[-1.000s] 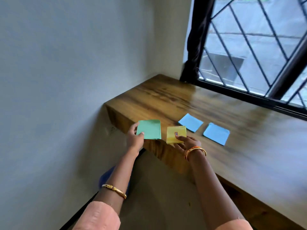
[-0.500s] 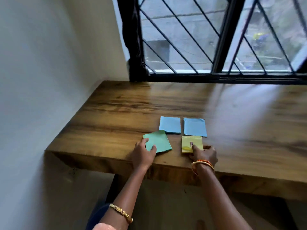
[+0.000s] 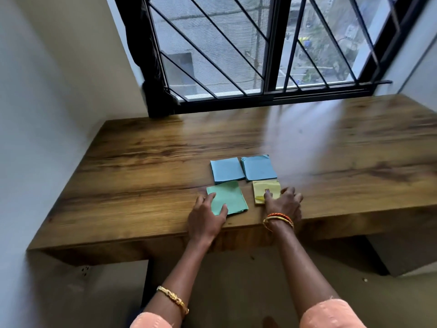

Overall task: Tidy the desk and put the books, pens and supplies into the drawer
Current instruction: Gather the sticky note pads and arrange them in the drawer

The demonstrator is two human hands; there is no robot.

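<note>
Four pads of sticky notes lie in a square near the front edge of the wooden desk. At the back are two blue pads. In front lie a green pad and a yellow pad. My left hand rests flat on the green pad's near left corner, thumb and fingers on the paper. My right hand rests on the yellow pad, one finger pressing its middle, the others spread on the desk to its right. No drawer is in view.
A barred window runs along the back of the desk, with a dark curtain bunched at its left end. A white wall closes the left side. Below the desk's right part hangs a boxy unit.
The view has swung from the left corner to face the window squarely. Both hands stay on the same pads; the green pad has turned slightly and lies flat on the desk.
</note>
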